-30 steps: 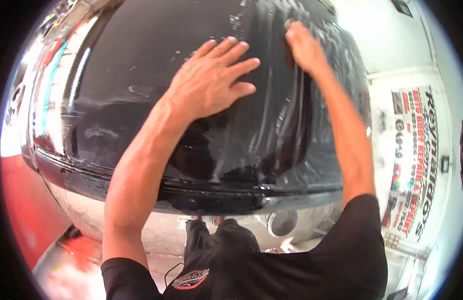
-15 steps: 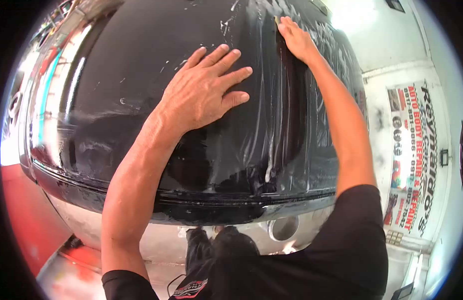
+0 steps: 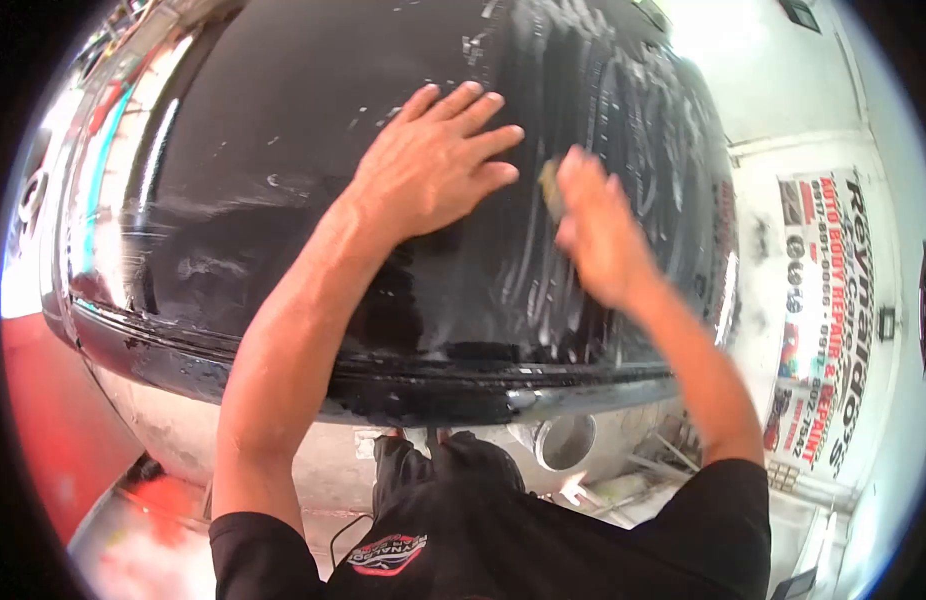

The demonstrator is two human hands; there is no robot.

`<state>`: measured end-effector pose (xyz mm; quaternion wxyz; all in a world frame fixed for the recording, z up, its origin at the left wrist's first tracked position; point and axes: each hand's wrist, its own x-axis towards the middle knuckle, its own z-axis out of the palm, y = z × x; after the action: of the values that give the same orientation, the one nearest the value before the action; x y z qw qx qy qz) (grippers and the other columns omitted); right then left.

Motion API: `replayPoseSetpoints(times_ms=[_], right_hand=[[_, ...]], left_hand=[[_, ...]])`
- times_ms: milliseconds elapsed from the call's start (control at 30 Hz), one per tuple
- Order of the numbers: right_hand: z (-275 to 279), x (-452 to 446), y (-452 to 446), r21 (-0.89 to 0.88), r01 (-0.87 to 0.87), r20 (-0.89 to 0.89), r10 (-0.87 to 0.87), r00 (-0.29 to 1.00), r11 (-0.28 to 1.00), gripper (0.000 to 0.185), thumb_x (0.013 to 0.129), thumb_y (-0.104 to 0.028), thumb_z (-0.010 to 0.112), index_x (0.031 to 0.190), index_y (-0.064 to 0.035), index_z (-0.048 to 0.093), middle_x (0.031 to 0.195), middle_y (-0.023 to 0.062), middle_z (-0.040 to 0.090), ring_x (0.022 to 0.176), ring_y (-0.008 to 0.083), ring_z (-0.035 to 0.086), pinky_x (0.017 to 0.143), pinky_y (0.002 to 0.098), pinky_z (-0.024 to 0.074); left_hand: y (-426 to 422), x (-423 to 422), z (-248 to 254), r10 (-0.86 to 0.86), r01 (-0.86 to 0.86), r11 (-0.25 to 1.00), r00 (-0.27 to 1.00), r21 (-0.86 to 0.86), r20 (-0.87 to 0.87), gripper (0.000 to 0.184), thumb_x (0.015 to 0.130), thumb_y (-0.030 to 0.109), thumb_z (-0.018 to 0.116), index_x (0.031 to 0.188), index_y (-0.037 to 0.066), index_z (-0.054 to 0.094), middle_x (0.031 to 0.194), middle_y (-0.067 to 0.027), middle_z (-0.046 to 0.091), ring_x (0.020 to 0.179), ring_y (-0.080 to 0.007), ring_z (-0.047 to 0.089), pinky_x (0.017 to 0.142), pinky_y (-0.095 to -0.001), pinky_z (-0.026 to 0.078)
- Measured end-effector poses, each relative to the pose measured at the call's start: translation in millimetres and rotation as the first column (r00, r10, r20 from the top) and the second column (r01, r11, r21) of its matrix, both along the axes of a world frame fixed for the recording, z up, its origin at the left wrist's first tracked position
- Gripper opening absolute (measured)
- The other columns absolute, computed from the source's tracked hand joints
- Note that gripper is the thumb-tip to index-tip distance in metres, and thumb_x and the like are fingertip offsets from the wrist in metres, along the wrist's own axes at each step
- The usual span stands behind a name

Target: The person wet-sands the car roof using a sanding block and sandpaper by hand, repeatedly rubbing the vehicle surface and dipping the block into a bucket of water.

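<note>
A large, glossy black car panel (image 3: 273,110) fills the middle of the view, wet, with whitish streaks of slurry on its right half. My left hand (image 3: 438,165) lies flat on it near the centre, fingers spread, holding nothing. To the right of it, my right hand (image 3: 603,225) is smeared by motion. Along its inner side shows a small yellowish-grey pad (image 3: 551,188), pressed between the hand and the panel. The pad's exact kind is not clear, and the hand covers most of it.
Below the panel's near edge, a round bucket (image 3: 565,442) stands on the floor. A printed banner (image 3: 818,320) hangs on the right wall. A red surface (image 3: 58,410) is at the lower left. My body stands close against the near edge.
My right hand has come back from the panel's far part toward me, bringing the pad with it. My left hand stays spread on the panel; the view has shifted slightly.
</note>
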<state>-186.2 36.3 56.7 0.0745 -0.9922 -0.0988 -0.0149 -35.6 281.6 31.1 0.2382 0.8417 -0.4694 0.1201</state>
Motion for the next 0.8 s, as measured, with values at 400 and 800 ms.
replayPoseSetpoints(times_ms=[400, 800], right_hand=[[-19, 118, -43, 0.031, 0.059, 0.258, -0.065, 0.964, 0.998, 0.054, 0.108, -0.034, 0.044, 0.148, 0.0022, 0.047, 0.155, 0.026, 0.046, 0.144, 0.0417, 0.043, 0.119, 0.0474, 0.0347], [-9, 58, -105, 0.131, 0.186, 0.017, -0.19, 0.982, 0.974, 0.059, 0.109, -0.037, 0.041, 0.161, -0.009, 0.036, 0.17, 0.014, 0.025, 0.158, 0.0319, 0.02, 0.127, 0.0538, 0.0113]], left_hand=[[4, 1, -1, 0.027, -0.029, 0.998, 0.998, 0.049, 0.052, 0.049, 0.106, 0.049, 0.048, 0.145, 0.022, 0.06, 0.159, -0.0074, 0.047, 0.152, -0.027, 0.036, 0.127, -0.0477, 0.025], [1, 1, -1, 0.039, -0.038, 0.996, 0.999, 0.08, -0.019, 0.055, 0.105, 0.056, 0.042, 0.147, 0.024, 0.058, 0.16, -0.0055, 0.047, 0.153, -0.0259, 0.033, 0.13, -0.0463, 0.021]])
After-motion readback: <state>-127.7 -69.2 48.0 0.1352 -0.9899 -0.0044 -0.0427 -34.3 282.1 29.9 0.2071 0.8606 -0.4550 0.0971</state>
